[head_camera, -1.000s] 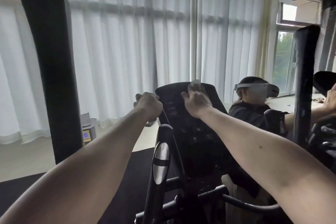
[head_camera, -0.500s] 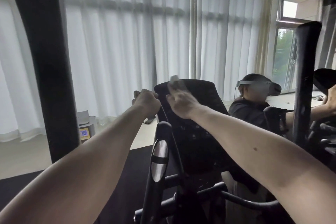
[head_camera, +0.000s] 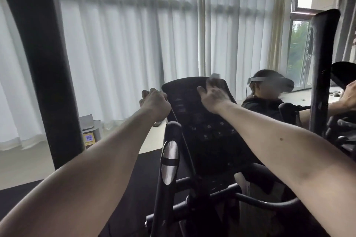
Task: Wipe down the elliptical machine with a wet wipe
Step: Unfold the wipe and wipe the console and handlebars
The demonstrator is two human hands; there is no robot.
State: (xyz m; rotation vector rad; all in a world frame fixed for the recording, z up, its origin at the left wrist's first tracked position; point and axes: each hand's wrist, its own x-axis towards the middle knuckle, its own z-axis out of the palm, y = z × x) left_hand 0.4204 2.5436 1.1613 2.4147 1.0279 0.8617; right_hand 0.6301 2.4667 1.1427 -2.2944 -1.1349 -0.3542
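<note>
The left hand gripped the left edge of the console, fingers curled, likely bracing it; the right hand, fingers flat, pressed the wet wipe near its top.

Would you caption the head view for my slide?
Right hand presses a wipe on the console; left hand grips its edge.

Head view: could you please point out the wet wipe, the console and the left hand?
wet wipe (head_camera: 215, 76): head view, the pale blurred patch itself.
console (head_camera: 210, 132): head view, bare button panel.
left hand (head_camera: 155, 102): head view, back of the hand.
</note>
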